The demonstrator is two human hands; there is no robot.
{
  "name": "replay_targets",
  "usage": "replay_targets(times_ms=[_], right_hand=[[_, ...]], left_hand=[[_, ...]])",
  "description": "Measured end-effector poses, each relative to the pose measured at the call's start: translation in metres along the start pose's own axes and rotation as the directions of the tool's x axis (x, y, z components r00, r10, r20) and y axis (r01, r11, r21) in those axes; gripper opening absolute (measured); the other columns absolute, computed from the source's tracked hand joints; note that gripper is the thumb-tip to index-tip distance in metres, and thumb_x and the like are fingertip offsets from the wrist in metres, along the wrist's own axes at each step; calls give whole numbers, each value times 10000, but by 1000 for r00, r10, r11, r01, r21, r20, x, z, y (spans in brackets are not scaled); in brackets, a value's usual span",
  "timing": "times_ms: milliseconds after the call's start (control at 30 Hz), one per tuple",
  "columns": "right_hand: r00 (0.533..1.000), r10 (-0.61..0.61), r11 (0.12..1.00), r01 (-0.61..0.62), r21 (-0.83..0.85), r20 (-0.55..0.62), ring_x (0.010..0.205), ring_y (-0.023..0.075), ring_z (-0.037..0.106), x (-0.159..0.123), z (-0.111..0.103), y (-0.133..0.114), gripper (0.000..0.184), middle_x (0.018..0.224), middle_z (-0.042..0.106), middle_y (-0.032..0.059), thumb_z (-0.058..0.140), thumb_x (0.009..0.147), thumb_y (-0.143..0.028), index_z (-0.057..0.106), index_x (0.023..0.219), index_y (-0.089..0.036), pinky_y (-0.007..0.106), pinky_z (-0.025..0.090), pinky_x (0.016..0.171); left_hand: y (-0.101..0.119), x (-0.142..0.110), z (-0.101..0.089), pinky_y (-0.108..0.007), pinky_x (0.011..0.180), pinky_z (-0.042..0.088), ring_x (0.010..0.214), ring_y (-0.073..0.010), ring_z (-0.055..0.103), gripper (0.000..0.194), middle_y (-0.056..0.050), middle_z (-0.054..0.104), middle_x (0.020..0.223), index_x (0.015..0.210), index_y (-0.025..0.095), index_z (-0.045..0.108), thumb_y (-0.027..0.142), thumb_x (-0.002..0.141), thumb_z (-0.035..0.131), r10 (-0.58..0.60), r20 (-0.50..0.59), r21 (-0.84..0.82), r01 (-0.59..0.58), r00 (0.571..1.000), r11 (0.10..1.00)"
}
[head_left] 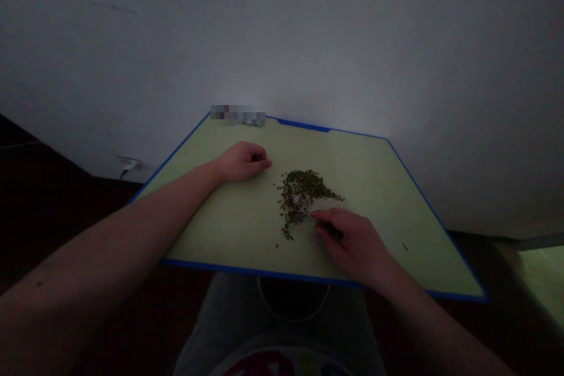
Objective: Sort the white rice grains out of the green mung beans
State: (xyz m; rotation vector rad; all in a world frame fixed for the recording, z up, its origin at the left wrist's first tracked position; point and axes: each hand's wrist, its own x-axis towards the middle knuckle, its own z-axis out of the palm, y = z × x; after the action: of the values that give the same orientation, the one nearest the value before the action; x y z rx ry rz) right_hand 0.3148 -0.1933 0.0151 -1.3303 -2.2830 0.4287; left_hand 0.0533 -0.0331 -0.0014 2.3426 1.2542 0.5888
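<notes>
Grains [306, 179] lie just left of nearer right hand [356, 238], fingers narrowly parted; left hand [241, 161] curled, apart, contents I can't tell.

Small, round dark-green seeds [306, 179] and whitish grains [332, 203] heaped on a pale-yellow, blue-edged tabletop [365, 170]; bare right hand [350, 241] at their edge, bare left hand [241, 161] curled nearby.

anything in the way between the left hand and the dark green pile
Nothing visible stands between the left hand and the dark green pile; only tabletop lies between them. The right hand is on the pile's other side.
</notes>
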Motion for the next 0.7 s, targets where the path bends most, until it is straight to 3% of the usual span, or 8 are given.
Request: replay_targets(times_ms=[300, 700], right_hand=[[995, 82, 996, -83, -18, -54, 804, 169, 640, -3, -1, 4, 273, 941, 690, 61, 498, 839, -188, 632, 1077, -191, 302, 507, 716], [1000, 13, 1000, -12, -12, 20, 898, 185, 625, 16, -2, -4, 270, 1005, 687, 53, 491, 837, -165, 628, 1068, -197, 351, 487, 808]], left_hand=[[0, -1, 0, -227, 501, 273, 505, -77, 377, 338, 30, 455, 521, 662, 141, 586, 448, 778, 508, 32, -17, 1, -32, 999, 999], [1, -1, -1, -236, 515, 281, 514, -85, 391, 335, 23, 475, 530, 668, 142, 589, 448, 778, 507, 17, -11, 11, -16, 1000, 1000]])
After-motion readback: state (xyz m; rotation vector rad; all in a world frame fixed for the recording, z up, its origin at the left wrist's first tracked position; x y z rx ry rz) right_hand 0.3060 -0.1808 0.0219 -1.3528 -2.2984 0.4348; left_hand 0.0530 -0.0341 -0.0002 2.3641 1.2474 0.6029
